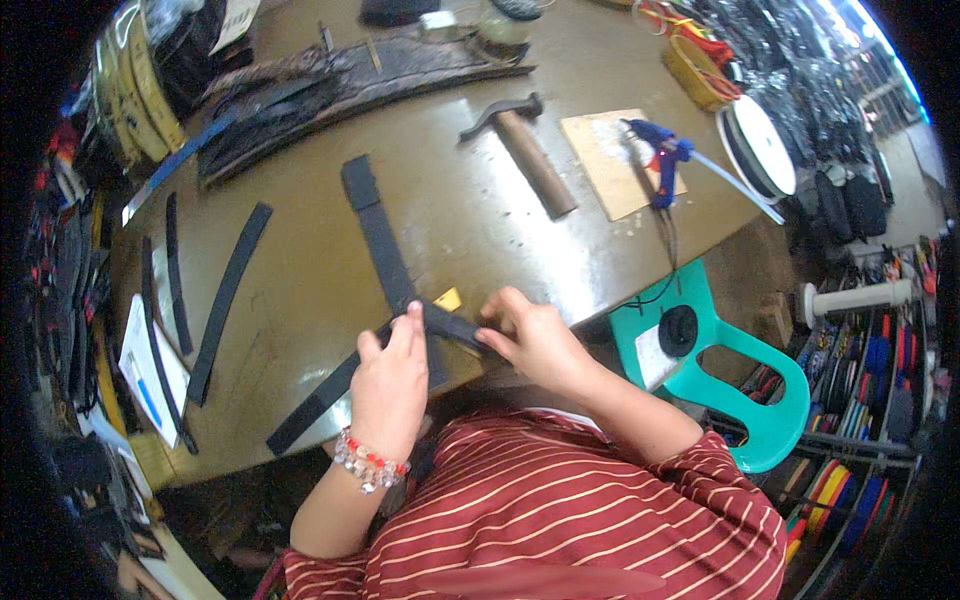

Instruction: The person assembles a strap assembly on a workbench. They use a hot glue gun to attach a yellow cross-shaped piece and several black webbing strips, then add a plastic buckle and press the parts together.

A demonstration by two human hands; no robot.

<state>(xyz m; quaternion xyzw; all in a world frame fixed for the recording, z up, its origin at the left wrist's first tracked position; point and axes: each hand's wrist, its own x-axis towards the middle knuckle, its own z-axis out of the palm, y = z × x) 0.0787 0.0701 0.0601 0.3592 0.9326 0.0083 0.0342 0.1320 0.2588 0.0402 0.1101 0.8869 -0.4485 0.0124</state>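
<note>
On the brown worktable (470, 220) lie two long black straps that cross near the front edge. My left hand (392, 375) presses its fingers on the crossing point, on the strap (310, 405) that runs down to the left. My right hand (530, 335) pinches the right end of that strap (455, 328) next to a small yellow piece (448, 298). The other black strap (378, 235) runs away from me up the table. A beaded bracelet sits on my left wrist.
A hammer (525, 145) lies beyond, next to a wooden board (610, 160) with a blue glue gun (660, 155). More black strips (228, 290) lie at the left. A teal plastic chair (740, 370) stands at the right, a white tape roll (760, 145) behind it.
</note>
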